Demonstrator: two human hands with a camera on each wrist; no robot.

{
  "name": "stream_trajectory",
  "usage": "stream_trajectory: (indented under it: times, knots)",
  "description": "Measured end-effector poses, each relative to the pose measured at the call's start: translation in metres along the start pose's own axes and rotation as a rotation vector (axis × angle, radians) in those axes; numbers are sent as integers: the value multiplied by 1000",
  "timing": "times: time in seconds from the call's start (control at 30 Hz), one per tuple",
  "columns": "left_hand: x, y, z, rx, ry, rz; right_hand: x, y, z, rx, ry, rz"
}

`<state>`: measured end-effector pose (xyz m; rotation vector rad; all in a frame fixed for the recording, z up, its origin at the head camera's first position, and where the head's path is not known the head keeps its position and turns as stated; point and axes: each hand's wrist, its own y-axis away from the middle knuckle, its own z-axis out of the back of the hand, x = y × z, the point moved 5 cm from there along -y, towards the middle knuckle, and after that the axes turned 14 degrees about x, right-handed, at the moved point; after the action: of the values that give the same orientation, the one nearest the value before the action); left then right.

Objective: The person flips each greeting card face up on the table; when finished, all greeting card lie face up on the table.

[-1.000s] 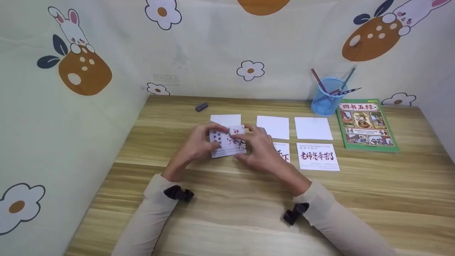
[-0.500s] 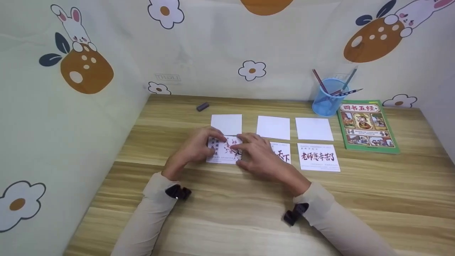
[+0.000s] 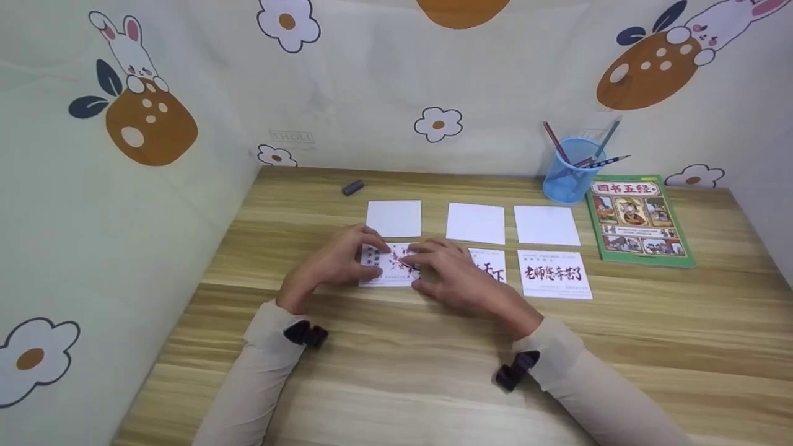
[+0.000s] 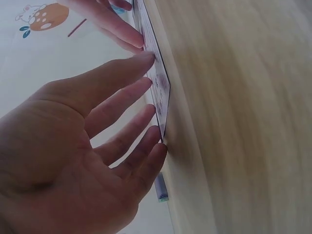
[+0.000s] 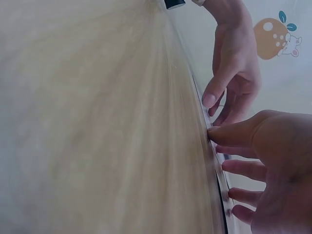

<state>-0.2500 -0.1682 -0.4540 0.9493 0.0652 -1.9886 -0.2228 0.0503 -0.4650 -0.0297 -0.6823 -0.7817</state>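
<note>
A white card [image 3: 396, 271] printed with red blossoms and dark characters lies flat on the wooden table, partly covered by fingers. My left hand [image 3: 339, 259] rests its fingertips and thumb at the card's left part; in the left wrist view its fingers look fairly straight. From the right, my right hand [image 3: 451, 275] touches the same card, its fingers spread and lightly bent in the right wrist view. Beneath the right hand, a second printed card [image 3: 494, 265] is half hidden. A third printed card [image 3: 556, 282] lies uncovered farther right.
Behind the printed cards lies a row of blank white cards: left [image 3: 394, 218], middle [image 3: 476, 223] and right [image 3: 546, 225]. A dark eraser-like block [image 3: 353, 188] is at the back left. A blue pencil cup [image 3: 567, 179] and a green-bordered book [image 3: 641, 220] stand at the back right.
Both hands have brought the blossom card down and toward me, off the left blank card, to lie level with the other printed cards. The left blank card now shows whole.
</note>
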Motion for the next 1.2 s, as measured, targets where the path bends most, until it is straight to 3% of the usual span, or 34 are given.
stream_trajectory:
  times: [0.17, 0.3, 0.43, 0.57, 0.73, 0.93, 1.1, 1.2]
  knots:
    - [-6, -2, 0, -59, -38, -55, -9, 8, 10, -92, -46, 83]
    - [-23, -8, -3, -114, -80, -146, -30, 28, 27, -208, -101, 99]
    - [-48, -23, -13, -75, -98, -221, -68, 57, 48, -292, -145, 30]
    - [-75, -45, -24, -9, -114, -244, -113, 88, 70, -340, -136, -67]
    - [-106, -80, -36, 46, -133, -245, -152, 117, 90, -303, -81, -172]
    - [-144, -124, -51, 71, -197, -239, -174, 131, 101, -190, -32, -271]
    - [-170, -148, -62, 84, -280, -221, -181, 137, 104, -166, -21, -263]
    - [-181, -157, -69, 94, -282, -205, -185, 141, 104, -176, 0, -245]
